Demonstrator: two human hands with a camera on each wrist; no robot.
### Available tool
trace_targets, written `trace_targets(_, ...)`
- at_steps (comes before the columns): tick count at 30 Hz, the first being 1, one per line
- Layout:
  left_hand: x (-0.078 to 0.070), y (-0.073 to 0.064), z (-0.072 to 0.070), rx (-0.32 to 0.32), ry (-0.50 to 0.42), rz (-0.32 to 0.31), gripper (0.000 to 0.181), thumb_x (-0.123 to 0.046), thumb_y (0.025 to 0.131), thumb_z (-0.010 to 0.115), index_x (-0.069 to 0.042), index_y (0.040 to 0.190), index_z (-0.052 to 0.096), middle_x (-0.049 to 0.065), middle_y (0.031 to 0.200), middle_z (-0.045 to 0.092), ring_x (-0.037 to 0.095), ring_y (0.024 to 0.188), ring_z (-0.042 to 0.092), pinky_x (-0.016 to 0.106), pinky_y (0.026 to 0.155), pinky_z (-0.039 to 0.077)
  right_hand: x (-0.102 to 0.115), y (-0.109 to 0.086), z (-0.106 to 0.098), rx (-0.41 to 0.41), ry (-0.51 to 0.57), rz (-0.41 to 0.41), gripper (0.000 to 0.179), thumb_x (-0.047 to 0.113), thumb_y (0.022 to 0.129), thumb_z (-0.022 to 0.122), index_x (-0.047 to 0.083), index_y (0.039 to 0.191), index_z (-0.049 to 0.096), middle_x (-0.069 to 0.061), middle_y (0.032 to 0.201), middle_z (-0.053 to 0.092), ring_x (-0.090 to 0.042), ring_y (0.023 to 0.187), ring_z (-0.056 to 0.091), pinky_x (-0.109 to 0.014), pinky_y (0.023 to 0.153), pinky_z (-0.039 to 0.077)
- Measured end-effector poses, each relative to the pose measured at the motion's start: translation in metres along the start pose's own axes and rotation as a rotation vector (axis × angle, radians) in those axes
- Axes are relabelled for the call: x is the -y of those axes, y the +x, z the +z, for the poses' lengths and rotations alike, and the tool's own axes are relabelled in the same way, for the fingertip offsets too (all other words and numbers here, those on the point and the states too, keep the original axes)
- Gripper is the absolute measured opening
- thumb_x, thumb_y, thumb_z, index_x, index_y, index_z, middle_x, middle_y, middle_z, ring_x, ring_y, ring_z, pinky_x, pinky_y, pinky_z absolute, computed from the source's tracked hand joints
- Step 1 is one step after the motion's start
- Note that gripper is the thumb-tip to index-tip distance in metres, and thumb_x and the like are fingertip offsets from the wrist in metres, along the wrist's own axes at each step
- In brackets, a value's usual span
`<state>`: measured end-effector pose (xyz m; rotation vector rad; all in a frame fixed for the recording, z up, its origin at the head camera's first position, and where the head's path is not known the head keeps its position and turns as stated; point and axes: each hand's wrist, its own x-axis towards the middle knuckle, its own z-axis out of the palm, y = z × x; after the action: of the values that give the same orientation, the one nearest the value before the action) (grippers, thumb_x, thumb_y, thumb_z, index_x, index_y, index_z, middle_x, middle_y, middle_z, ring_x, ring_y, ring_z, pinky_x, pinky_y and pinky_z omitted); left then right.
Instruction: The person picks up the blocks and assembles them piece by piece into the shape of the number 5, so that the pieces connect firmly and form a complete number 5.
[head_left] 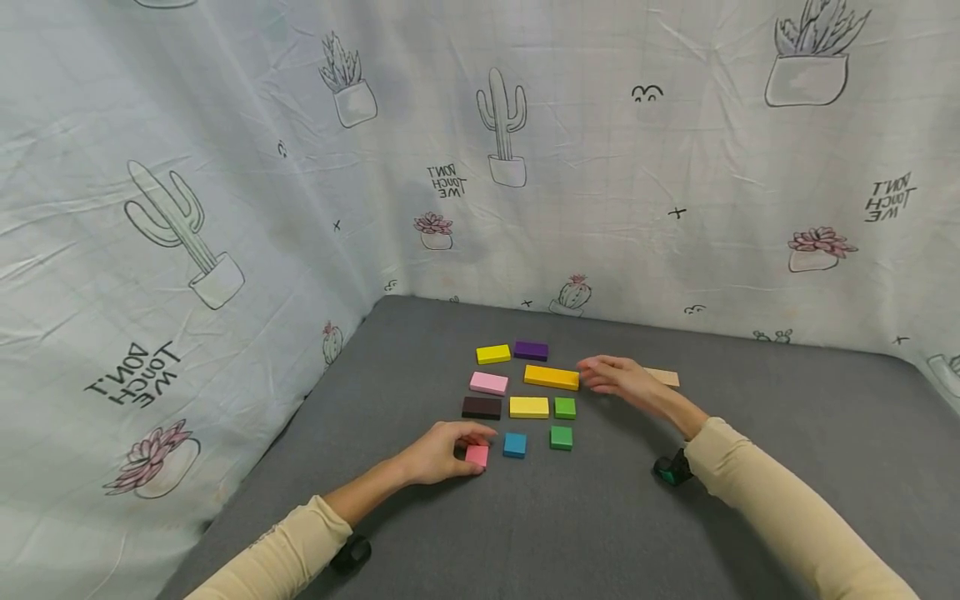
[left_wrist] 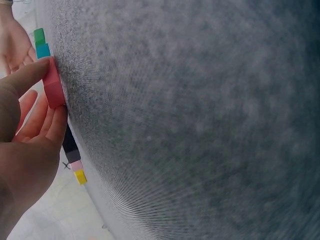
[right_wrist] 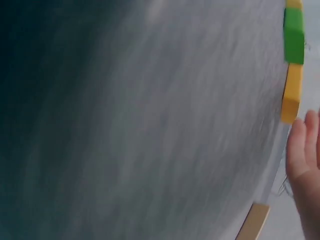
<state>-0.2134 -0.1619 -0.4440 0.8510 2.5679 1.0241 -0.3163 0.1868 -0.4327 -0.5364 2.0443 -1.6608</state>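
Note:
My left hand pinches a small coral-pink block between thumb and fingers at the near left of a group of blocks. In the left wrist view the thumb lies on one end of this block, with fingertips at the other. Just right of it sits a blue block. My right hand has its fingers extended, close to the right end of a long orange block; it holds nothing visible. Partly behind that hand lies a tan block.
Farther back are a yellow block and a purple one. A light pink block, a dark brown block, a pale yellow block and two green blocks lie between the hands. Printed curtains border the grey table.

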Motion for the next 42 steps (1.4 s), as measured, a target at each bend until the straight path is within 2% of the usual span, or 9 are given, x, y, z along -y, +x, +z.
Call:
trace_targets(3,0.0,0.0,0.0,-0.001,0.001,0.001,0.048,-0.007,0.083,0.074,-0.005,0.128,0.057,0.002,0.114,0.063,0.013,0.101,0.058,0.028,0.092,0.047,-0.001,0.002,0.007,0.008,-0.073,-0.004,0.05,0.027,0.102,0.047,-0.009,0.137,0.041,-0.026,0.133,0.045,-0.037,0.12,0.047,-0.043,0.1,0.04)
trace_targets(5,0.001,0.001,0.0,0.001,0.001,-0.001,0.048,-0.007,0.083,0.074,-0.005,0.128,0.057,0.002,0.114,0.063,0.013,0.101,0.058,0.028,0.092,0.047,0.0,0.002,0.011,0.024,-0.159,-0.016,0.047,0.025,0.1,0.053,-0.005,0.135,0.047,-0.022,0.131,0.05,-0.033,0.117,0.049,-0.042,0.098,0.042)
trace_targets(10,0.0,0.0,0.0,0.002,0.004,-0.008,0.048,-0.007,0.083,0.074,-0.005,0.128,0.058,0.002,0.115,0.062,0.012,0.101,0.057,0.028,0.092,0.046,-0.001,0.006,0.019,0.112,-0.354,-0.097,0.042,0.016,0.094,0.062,-0.004,0.13,0.052,-0.02,0.124,0.057,-0.033,0.113,0.053,-0.044,0.093,0.046)
trace_targets(18,0.0,0.0,0.0,-0.004,0.001,-0.006,0.048,-0.006,0.083,0.074,-0.005,0.128,0.058,0.002,0.114,0.063,0.013,0.101,0.057,0.028,0.092,0.047,0.001,0.013,0.031,0.162,-0.52,-0.191,0.041,0.007,0.087,0.07,-0.005,0.123,0.056,-0.017,0.116,0.06,-0.032,0.104,0.056,-0.045,0.089,0.047)
trace_targets(24,0.0,0.0,0.001,-0.002,0.007,0.0,0.048,-0.007,0.083,0.074,-0.005,0.128,0.058,0.002,0.114,0.063,0.012,0.101,0.057,0.028,0.092,0.046,0.003,0.016,0.038,0.143,-0.643,-0.207,0.035,0.006,0.085,0.072,-0.002,0.116,0.061,-0.011,0.11,0.062,-0.025,0.097,0.057,-0.041,0.085,0.049)
trace_targets(28,0.0,0.001,0.0,-0.003,0.005,-0.004,0.048,-0.007,0.083,0.075,-0.004,0.128,0.058,0.002,0.114,0.063,0.012,0.1,0.057,0.028,0.092,0.046,0.004,0.017,0.04,0.129,-0.682,-0.193,0.032,0.004,0.084,0.072,0.001,0.114,0.063,-0.009,0.109,0.062,-0.022,0.093,0.057,-0.04,0.084,0.05)
trace_targets(35,0.001,0.001,0.0,-0.004,-0.007,0.013,0.048,-0.005,0.083,0.074,-0.003,0.127,0.058,0.003,0.113,0.063,0.012,0.101,0.058,0.028,0.092,0.047,0.008,0.015,0.04,0.117,-0.678,-0.171,0.031,0.0,0.083,0.071,0.001,0.114,0.064,-0.009,0.111,0.062,-0.021,0.094,0.056,-0.04,0.085,0.05)
trace_targets(42,0.002,0.001,0.001,-0.009,-0.009,0.022,0.048,-0.006,0.083,0.074,-0.003,0.128,0.057,0.003,0.114,0.063,0.012,0.101,0.058,0.028,0.091,0.047,0.02,0.011,0.026,0.075,-0.658,-0.16,0.034,-0.001,0.083,0.071,-0.001,0.116,0.061,-0.011,0.111,0.061,-0.027,0.099,0.057,-0.043,0.088,0.049)
